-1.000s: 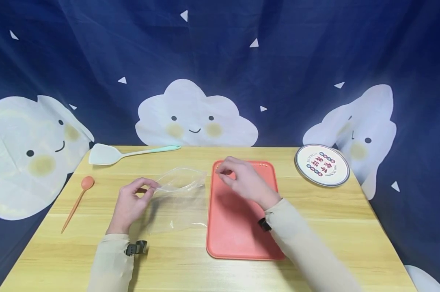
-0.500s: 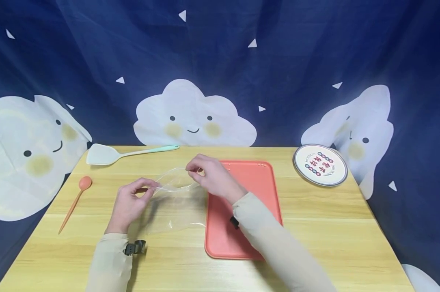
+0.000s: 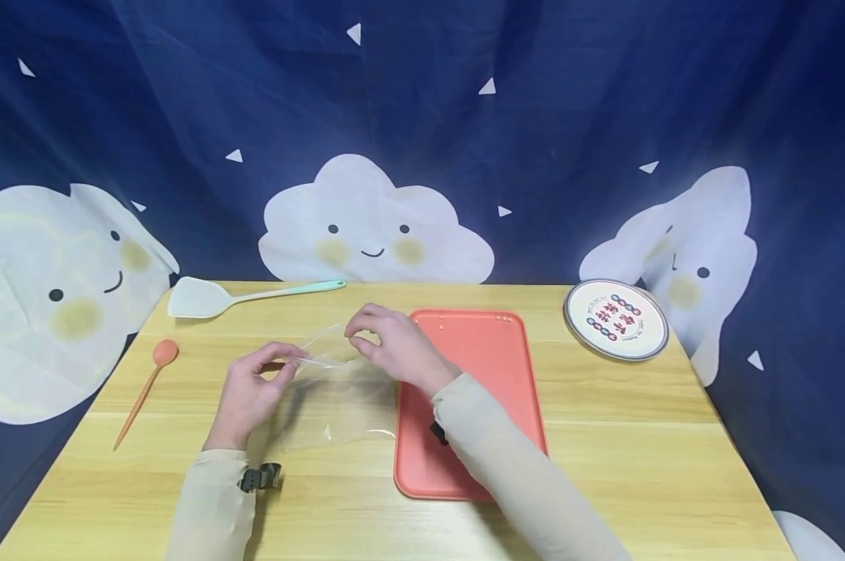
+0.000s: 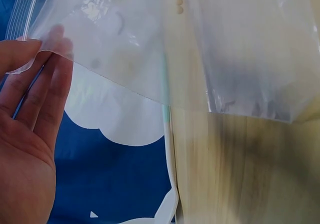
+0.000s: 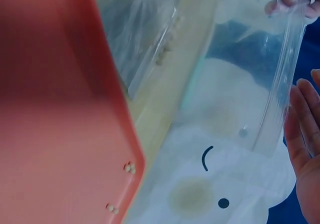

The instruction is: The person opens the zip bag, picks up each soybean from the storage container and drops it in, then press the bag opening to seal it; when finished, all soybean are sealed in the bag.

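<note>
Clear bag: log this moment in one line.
left hand: pinches clear bag rim | right hand: at bag mouth, grip unclear | red tray: pale beads inside, beside bag

Left hand [image 3: 247, 396] and right hand [image 3: 397, 347]: bare. Sleeves [image 3: 215, 502]: long, beige, lightly creased. Black wrist devices [image 3: 261, 477], one each side

The head view was bright, both wrist views dimmer.
Pale glare washed the wooden tabletop [image 3: 359, 514] toward the front, soft shadows lay beside the sleeves [image 3: 210, 506], highlights streaked the clear zip bag [image 4: 122, 33], and the right wrist view blurred the red tray [image 5: 55, 134].
</note>
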`<state>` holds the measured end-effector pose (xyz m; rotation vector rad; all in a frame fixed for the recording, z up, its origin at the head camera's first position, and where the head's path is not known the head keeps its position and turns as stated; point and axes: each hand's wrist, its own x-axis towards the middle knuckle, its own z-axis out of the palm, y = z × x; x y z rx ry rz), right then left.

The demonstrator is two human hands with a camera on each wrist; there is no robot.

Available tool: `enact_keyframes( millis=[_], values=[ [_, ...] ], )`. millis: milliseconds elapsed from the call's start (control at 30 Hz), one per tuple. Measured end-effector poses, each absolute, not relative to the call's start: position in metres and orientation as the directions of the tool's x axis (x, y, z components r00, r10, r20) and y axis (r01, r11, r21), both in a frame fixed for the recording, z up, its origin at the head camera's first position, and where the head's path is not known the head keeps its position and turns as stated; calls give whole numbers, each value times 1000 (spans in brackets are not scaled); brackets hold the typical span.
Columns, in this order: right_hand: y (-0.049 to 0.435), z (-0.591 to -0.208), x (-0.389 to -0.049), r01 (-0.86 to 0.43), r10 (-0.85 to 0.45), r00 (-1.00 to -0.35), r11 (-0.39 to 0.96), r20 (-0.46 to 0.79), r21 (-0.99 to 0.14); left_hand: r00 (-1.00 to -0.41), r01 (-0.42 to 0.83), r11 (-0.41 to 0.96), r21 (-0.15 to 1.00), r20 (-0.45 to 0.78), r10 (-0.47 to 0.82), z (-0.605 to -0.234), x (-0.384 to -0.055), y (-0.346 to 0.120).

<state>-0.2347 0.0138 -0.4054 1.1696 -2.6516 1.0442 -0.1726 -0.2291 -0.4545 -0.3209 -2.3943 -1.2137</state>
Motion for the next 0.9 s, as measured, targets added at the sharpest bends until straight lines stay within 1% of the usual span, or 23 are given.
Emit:
enact_keyframes(
  millis=[133,400,667,900],
  values=[
    [24,-407,-235,-661,-599,-726,473,338,-583,-881,383,594,707,473,5,-455,-174,-230],
    [54,-407,-237,-592,-532,-786,503,315,-629,-879,392,585,710,476,12,-456,-174,-230],
    [89,-413,-243,-474,-440,-865,563,240,-677,-873,402,584,706,488,10,-456,-175,-231],
    [125,-423,-250,-380,-372,-911,592,177,-711,-874,396,573,718,486,-5,-457,-172,-232]
  ],
)
